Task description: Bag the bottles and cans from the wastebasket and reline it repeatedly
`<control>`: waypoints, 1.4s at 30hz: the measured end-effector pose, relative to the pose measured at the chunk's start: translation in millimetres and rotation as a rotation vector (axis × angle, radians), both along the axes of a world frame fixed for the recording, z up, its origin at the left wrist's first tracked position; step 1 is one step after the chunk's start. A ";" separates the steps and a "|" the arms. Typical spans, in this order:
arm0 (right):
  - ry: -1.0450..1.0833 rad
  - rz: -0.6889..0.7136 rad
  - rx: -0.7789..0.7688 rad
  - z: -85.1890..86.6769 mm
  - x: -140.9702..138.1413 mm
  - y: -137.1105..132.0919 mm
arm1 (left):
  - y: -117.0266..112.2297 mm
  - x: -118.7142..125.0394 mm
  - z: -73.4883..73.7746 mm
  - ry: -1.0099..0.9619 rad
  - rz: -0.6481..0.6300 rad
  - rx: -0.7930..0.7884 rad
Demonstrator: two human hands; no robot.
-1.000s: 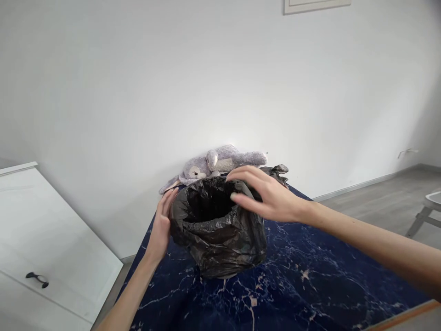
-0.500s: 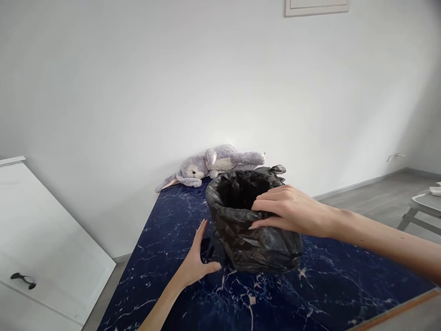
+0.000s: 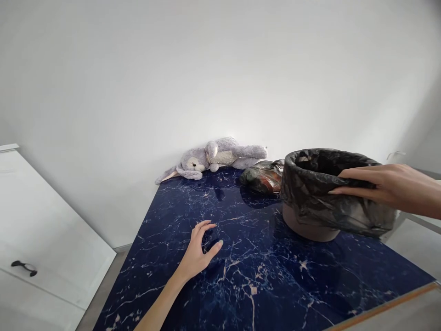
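Note:
My right hand (image 3: 389,187) grips the rim of a small bin lined with a black plastic bag (image 3: 330,195), holding it lifted above the right part of a dark blue marbled table (image 3: 248,276). The bin's pale base shows below the liner. My left hand (image 3: 198,250) rests on the tabletop left of centre with its fingers spread and nothing in it, well apart from the bin.
A grey plush toy (image 3: 213,157) lies at the table's far edge against the white wall. A tied dark bag (image 3: 262,177) sits behind the bin. A white cabinet with a black handle (image 3: 24,267) stands at the left.
My right hand has carried the lined bin to the right and lifted it off the table. My left hand let go of the bin's side and settled flat on the tabletop.

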State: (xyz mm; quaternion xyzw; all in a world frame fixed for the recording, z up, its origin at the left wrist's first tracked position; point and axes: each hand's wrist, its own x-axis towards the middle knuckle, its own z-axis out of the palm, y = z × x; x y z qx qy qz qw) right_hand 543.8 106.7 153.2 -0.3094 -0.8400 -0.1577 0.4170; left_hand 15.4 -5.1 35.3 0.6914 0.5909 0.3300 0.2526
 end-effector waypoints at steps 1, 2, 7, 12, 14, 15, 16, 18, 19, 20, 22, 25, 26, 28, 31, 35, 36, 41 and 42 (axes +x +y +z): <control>-0.101 0.003 0.058 -0.9 10.9 7.4 | 0.5 -0.6 -0.4 -0.005 -0.001 0.004; -0.221 0.011 0.112 -1.6 20.3 14.2 | 1.0 -1.2 -0.7 -0.011 -0.002 0.007; -0.202 -0.213 0.134 -3.7 16.5 15.6 | 1.8 -3.3 -1.0 -0.050 0.000 0.033; 0.085 -0.280 0.129 -9.5 -74.8 -37.2 | 0.3 -0.6 0.7 -0.052 0.004 0.055; 0.067 -0.126 0.174 -20.6 -112.2 -49.0 | 0.2 1.1 1.3 -0.059 0.007 0.057; 0.032 -0.053 0.139 -29.2 -128.1 -50.1 | 0.4 1.9 1.5 -0.065 0.008 0.056; 0.001 0.000 0.092 -39.9 -142.0 -48.2 | 0.6 2.7 1.6 -0.074 0.010 0.055; -0.058 0.043 -0.031 -66.1 -164.6 -37.4 | 1.1 3.9 2.1 -0.097 0.014 0.050; -0.062 0.048 -0.078 -80.6 -173.9 -29.7 | 1.3 4.2 2.5 -0.113 0.018 0.042; -0.055 0.035 -0.122 -95.2 -182.4 -21.2 | 1.5 4.3 3.0 -0.132 0.024 0.030; -0.031 -0.024 -0.212 -122.5 -198.0 -3.3 | 1.6 3.7 4.0 -0.175 0.036 -0.002; 0.051 -0.120 -0.253 -153.1 -220.3 23.0 | 2.1 1.9 4.1 -0.235 0.055 -0.040; 0.076 -0.143 -0.256 -160.1 -226.9 31.1 | 2.6 1.3 3.6 -0.249 0.062 -0.046; 0.112 -0.171 -0.268 -169.7 -237.2 45.8 | 3.9 0.7 2.4 -0.265 0.074 -0.055; 0.139 -0.189 -0.292 -176.4 -240.9 62.8 | 6.1 0.9 2.2 -0.283 0.083 -0.082; 0.193 -0.245 -0.325 -180.4 -225.9 76.9 | 7.7 2.5 6.4 -0.306 0.114 -0.156; 0.209 -0.262 -0.332 -181.6 -221.0 79.4 | 8.0 2.8 7.4 -0.303 0.123 -0.171; 0.258 -0.306 -0.350 -186.3 -208.8 86.1 | 10.6 2.9 8.8 -0.281 0.136 -0.205; 0.261 -0.302 -0.352 -185.8 -209.7 85.9 | 11.3 2.7 8.2 -0.275 0.139 -0.209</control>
